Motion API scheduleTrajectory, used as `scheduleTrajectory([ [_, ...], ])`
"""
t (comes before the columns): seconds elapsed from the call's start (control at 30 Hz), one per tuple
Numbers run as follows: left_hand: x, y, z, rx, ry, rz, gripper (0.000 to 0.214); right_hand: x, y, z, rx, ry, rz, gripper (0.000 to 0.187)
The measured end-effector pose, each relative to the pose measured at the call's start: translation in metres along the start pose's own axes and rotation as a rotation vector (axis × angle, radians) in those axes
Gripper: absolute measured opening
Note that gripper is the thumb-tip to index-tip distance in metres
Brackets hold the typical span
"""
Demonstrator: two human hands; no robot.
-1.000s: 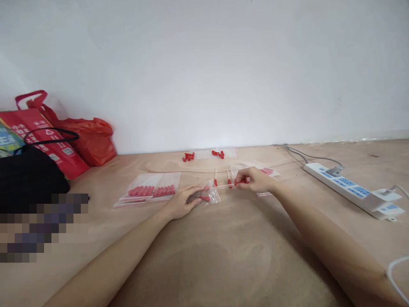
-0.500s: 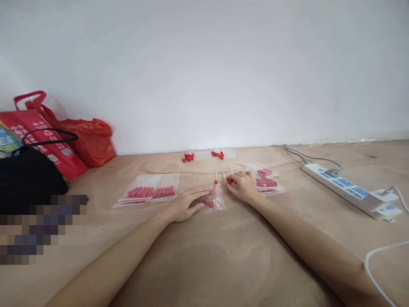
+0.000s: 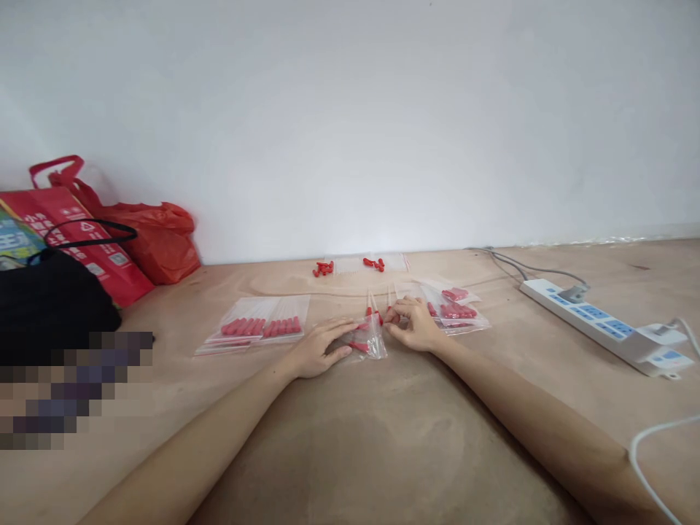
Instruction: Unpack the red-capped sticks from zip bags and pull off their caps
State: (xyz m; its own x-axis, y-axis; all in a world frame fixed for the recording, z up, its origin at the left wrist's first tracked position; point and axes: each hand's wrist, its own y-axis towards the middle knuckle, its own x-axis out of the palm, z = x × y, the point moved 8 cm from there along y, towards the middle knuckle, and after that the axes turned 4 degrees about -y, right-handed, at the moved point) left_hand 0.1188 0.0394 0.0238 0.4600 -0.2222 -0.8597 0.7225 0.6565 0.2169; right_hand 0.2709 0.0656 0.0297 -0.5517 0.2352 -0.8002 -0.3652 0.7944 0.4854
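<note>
My left hand (image 3: pixel 320 348) lies on the near left part of a small clear plastic bag (image 3: pixel 376 344), fingers stretched out and thumb apart. Red pieces (image 3: pixel 359 347) show through the bag's film. At its far edge, two thin pale sticks with red ends (image 3: pixel 368 312) point away from me. Just right of the bag, my right hand (image 3: pixel 415 324) has its thumb and fingers pinched together at the red end of another pale stick (image 3: pixel 389 297). The fingers partly hide that end.
Clear bags of red pieces lie on the left (image 3: pixel 262 328) and right (image 3: pixel 459 310). Loose red pieces (image 3: pixel 322 269) sit near the wall by a flat clear bag (image 3: pixel 350 264). A white power strip (image 3: pixel 585 313) with cables is at right; red bags (image 3: pixel 164 244) and a black bag (image 3: pixel 60 306) are at left.
My right hand has shifted slightly nearer to me. A second red-ended stick now lies beside the first at the bag's far edge. My left hand has stayed on the bag.
</note>
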Motion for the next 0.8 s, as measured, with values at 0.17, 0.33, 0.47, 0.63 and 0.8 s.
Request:
scheduleTrajectory([
  [0.17,0.001,-0.003,-0.007,-0.054,0.039,0.01,0.044,0.007,-0.006,-0.017,-0.091,0.067,-0.083,0.017],
  [0.33,0.003,-0.004,-0.008,-0.059,0.047,-0.004,0.044,0.016,-0.009,-0.032,-0.122,0.107,-0.133,0.044],
  [0.47,0.003,-0.004,-0.005,-0.056,0.039,-0.004,0.045,0.021,-0.01,-0.04,-0.117,0.057,-0.168,0.044],
  [0.63,0.0,-0.006,-0.011,-0.114,0.007,0.063,0.042,0.02,-0.01,-0.04,-0.076,0.043,-0.142,0.032],
  [0.8,0.001,-0.007,-0.016,-0.112,-0.045,0.089,0.039,0.024,-0.009,-0.042,-0.106,0.053,-0.169,0.03],
])
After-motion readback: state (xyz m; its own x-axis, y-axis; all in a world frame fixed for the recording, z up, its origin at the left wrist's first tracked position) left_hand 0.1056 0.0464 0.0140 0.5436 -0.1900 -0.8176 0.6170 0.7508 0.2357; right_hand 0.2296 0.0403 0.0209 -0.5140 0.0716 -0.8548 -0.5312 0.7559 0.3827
